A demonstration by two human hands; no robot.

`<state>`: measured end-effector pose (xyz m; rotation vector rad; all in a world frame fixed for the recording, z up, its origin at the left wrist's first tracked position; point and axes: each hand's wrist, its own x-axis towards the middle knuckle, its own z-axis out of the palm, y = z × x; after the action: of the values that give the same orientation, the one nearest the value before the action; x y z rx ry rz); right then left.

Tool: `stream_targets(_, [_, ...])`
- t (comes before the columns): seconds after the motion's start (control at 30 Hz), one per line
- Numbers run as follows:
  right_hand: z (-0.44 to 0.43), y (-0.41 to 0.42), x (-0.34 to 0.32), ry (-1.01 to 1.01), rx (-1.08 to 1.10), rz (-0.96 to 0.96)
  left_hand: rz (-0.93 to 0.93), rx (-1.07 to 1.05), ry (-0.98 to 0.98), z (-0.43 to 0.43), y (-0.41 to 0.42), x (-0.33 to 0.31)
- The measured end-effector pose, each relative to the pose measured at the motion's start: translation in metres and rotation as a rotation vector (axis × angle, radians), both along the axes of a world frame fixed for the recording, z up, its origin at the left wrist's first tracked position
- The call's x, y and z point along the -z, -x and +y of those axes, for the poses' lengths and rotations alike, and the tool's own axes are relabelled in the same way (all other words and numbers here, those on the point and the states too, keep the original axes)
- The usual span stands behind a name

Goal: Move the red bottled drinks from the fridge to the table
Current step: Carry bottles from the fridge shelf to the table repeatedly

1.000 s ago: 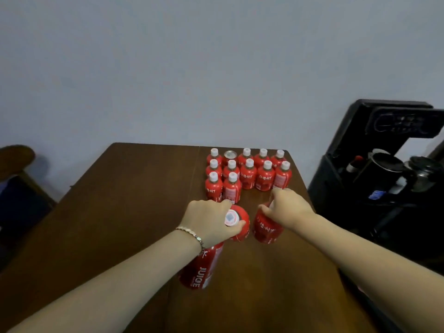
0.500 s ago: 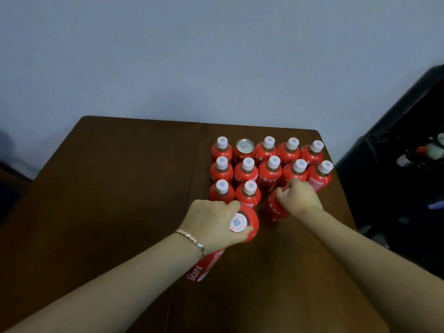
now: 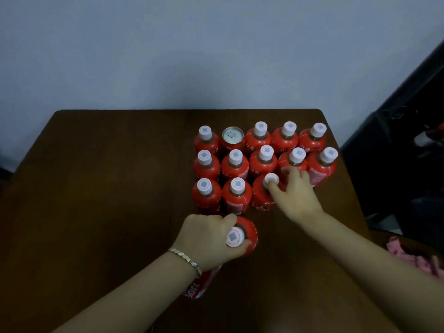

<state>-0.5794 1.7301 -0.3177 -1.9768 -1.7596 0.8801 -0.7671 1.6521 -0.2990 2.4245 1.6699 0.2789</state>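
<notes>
Several red bottled drinks (image 3: 207, 164) with white caps stand upright in rows at the far right of the brown table (image 3: 108, 188), with one silver-topped red can (image 3: 232, 137) among them. My right hand (image 3: 295, 198) grips a red bottle (image 3: 260, 194) by its neck; this bottle stands in the near row, touching its neighbours. My left hand (image 3: 209, 239) holds another red bottle (image 3: 249, 230) by the shoulder, just in front of the rows. A second red container with a "JUICE" label (image 3: 200, 284) shows under my left wrist, mostly hidden.
A dark open appliance (image 3: 396, 152) stands right of the table, blurred. A pink cloth (image 3: 420, 258) lies at the lower right. A plain wall runs behind the table's far edge.
My right hand has carried its bottle forward and set it into the near row beside the others. My left hand has kept its bottle and shifted slightly forward.
</notes>
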Motion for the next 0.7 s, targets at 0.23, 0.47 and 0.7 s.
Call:
stream_targets(0.23, [-0.065,-0.023,0.003,0.054,-0.770,0.034,-0.057,0.067,-0.019,0.005,-0.045,0.005])
stream_targets(0.47, [-0.065,-0.084,0.027,0.094,-0.107,0.103,0.165,0.169,0.147,0.039,-0.109,-0.011])
stream_targets(0.7, [-0.024,-0.108,0.032,-0.023,0.203,0.119,0.221,0.140,0.251,0.085,-0.158,0.006])
